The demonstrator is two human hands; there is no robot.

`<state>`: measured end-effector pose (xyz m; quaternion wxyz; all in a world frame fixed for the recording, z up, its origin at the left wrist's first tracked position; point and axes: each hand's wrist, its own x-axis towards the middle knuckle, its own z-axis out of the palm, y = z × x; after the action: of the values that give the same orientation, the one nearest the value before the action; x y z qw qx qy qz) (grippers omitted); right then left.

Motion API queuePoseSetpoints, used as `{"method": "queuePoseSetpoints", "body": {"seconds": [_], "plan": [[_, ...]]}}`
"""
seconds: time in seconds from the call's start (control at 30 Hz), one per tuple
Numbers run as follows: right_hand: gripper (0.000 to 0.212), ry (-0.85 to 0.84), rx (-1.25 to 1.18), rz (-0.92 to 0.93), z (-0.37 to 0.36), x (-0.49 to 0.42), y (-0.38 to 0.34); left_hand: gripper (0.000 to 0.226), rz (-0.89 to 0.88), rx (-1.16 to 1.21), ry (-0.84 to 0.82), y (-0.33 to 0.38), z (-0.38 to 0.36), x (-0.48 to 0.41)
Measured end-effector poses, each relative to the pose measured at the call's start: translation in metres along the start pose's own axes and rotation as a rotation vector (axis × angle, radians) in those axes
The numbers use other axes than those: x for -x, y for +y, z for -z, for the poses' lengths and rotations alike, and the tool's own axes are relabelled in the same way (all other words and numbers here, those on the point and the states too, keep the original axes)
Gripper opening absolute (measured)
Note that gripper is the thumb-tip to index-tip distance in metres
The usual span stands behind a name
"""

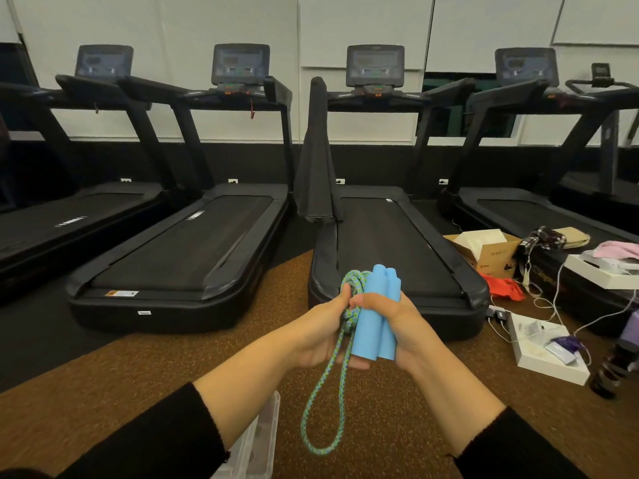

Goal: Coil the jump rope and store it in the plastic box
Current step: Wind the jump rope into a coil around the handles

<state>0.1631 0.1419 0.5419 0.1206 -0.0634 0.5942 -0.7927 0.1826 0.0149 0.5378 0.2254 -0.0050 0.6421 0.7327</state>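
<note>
Both blue foam handles (375, 319) of the jump rope stand side by side, upright, in my right hand (397, 326). My left hand (321, 331) grips the green-and-blue braided rope (323, 402) just beside the handles. Part of the rope is bunched above my fingers, and one long loop hangs down below my hands. A clear plastic box (257, 440) lies on the brown floor under my left forearm, which partly hides it.
Black treadmills (179, 250) stand in a row ahead, one with a dark cloth (316, 160) draped over its rail. At right the floor holds cardboard boxes (484, 247), a white box (543, 361), cables, and clothes. Brown carpet (138, 368) lies underfoot.
</note>
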Motion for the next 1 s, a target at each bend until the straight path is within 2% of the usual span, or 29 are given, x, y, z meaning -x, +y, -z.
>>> {"method": "queuePoseSetpoints", "body": {"seconds": [0.13,0.2,0.33,0.53,0.6,0.63,0.73,0.8,0.87,1.0], "plan": [[0.045,-0.039,-0.002,-0.006,0.002,0.003,0.002,0.065,0.156,-0.075,-0.136,0.010,0.008,0.005],[0.042,-0.058,-0.010,0.025,0.003,0.004,0.003,0.066,0.196,-0.094,-0.189,0.014,0.008,0.008],[0.026,-0.030,-0.024,0.043,0.003,0.002,0.007,0.066,0.228,-0.119,-0.166,0.012,0.005,0.004],[0.029,0.045,0.059,0.128,0.009,-0.003,0.010,0.084,0.298,-0.297,-0.200,0.013,0.006,0.004],[0.036,0.091,0.098,0.161,0.013,-0.005,0.010,0.087,0.289,-0.471,-0.169,0.019,0.001,0.010],[0.038,0.105,0.102,0.164,0.015,-0.006,0.010,0.081,0.271,-0.584,-0.143,0.022,-0.002,0.014],[0.036,0.151,0.142,0.148,0.019,-0.008,0.011,0.036,0.145,-1.050,-0.126,0.033,-0.009,0.026],[0.034,0.156,0.186,0.154,0.019,-0.008,0.012,0.023,-0.044,-1.509,-0.102,0.038,-0.007,0.028],[0.034,0.131,0.241,0.163,0.017,-0.006,0.012,0.027,-0.188,-1.804,-0.040,0.041,-0.006,0.028],[0.031,0.043,0.277,0.160,0.013,0.000,0.008,0.049,-0.369,-2.031,0.030,0.051,-0.008,0.024]]}}
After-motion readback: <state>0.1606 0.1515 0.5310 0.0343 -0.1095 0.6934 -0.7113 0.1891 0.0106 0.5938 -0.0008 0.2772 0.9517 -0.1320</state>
